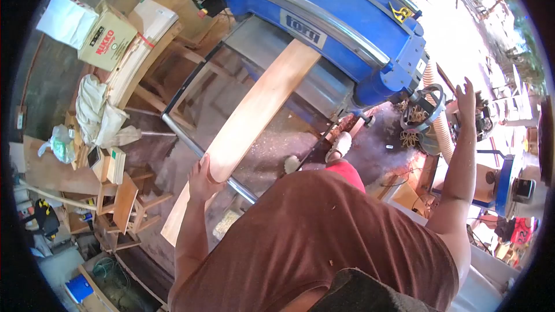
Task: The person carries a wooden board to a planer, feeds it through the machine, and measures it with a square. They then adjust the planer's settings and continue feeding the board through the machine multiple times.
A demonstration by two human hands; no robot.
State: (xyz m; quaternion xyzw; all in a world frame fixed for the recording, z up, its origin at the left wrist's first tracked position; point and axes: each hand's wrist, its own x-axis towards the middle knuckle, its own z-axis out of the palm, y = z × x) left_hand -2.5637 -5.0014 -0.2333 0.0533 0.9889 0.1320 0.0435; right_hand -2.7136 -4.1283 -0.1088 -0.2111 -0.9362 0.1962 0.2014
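Observation:
A long, pale wooden board [260, 112] slants across the metal infeed bed, its far end under the front of a blue thickness planer [341, 17]. My left hand [204, 180] grips the board's left edge close to the near roller bar [240, 189]. Below this hand, a pale length of wood [176, 216] extends down to the left, partly hidden by my forearm. My right hand [466, 97] is raised at the right with its fingers apart, holding nothing. It is nearest to the planer's round handwheel [435, 104] and appears apart from it.
Stacked boards [147, 20] and a cardboard box [107, 37] stand on the left. Wooden frames [124, 205] and offcuts lie below them. A ribbed hose [444, 138] runs down beside the handwheel. Another blue machine [504, 182] stands at the far right. Shavings litter the floor.

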